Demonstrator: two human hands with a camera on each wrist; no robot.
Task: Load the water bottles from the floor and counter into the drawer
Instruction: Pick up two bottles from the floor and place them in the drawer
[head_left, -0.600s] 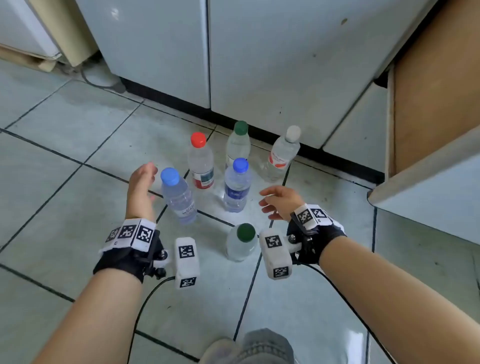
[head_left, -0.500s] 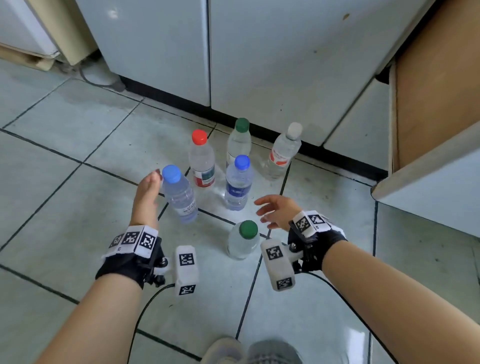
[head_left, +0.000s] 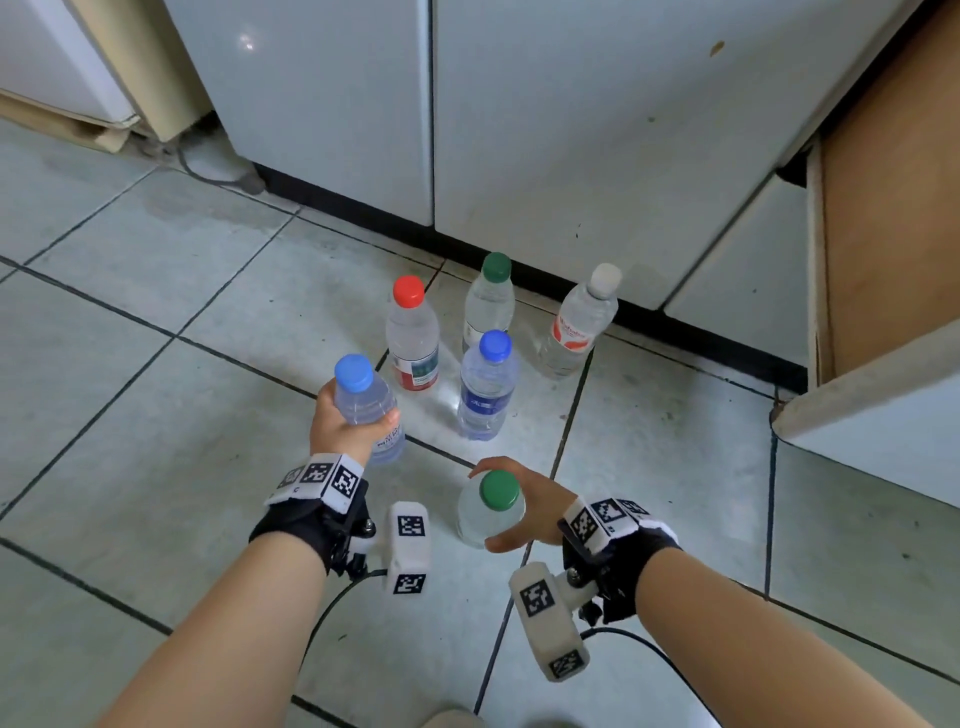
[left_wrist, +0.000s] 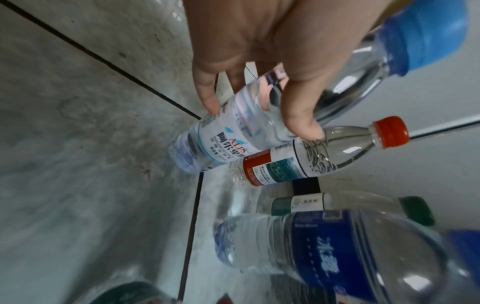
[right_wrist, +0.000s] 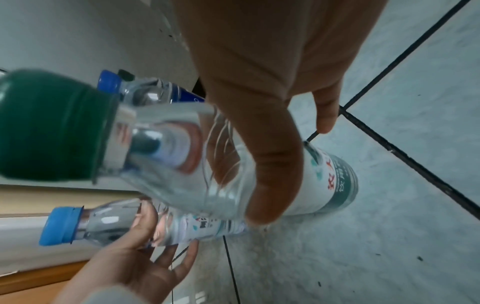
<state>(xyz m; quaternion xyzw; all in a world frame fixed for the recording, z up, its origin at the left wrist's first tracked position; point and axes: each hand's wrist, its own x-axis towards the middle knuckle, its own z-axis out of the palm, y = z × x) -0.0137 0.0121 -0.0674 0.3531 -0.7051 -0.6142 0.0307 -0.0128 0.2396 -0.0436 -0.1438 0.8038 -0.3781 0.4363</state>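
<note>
Several water bottles stand on the tiled floor. My left hand (head_left: 353, 423) grips the light-blue-capped bottle (head_left: 366, 408) around its upper body; in the left wrist view the fingers (left_wrist: 298, 115) curl round this bottle (left_wrist: 228, 142). My right hand (head_left: 524, 514) grips the nearest green-capped bottle (head_left: 491, 512) just below its shoulder, and the right wrist view shows the thumb (right_wrist: 272, 185) across the green-capped bottle (right_wrist: 330, 181), whose base is on the floor. The open drawer (head_left: 883, 260) with a wooden inside is at the right.
Behind my hands stand a red-capped bottle (head_left: 413, 338), a second green-capped bottle (head_left: 488, 306), a blue-capped bottle with a dark blue label (head_left: 485, 392) and a white-capped bottle (head_left: 574, 330). White cabinet doors (head_left: 545, 130) rise behind them. The drawer front (head_left: 857, 415) juts out at the right.
Both hands were open above the bottles. The left has moved right and closed round the light-blue-capped bottle; the right has moved down and closed round the near green-capped bottle.
</note>
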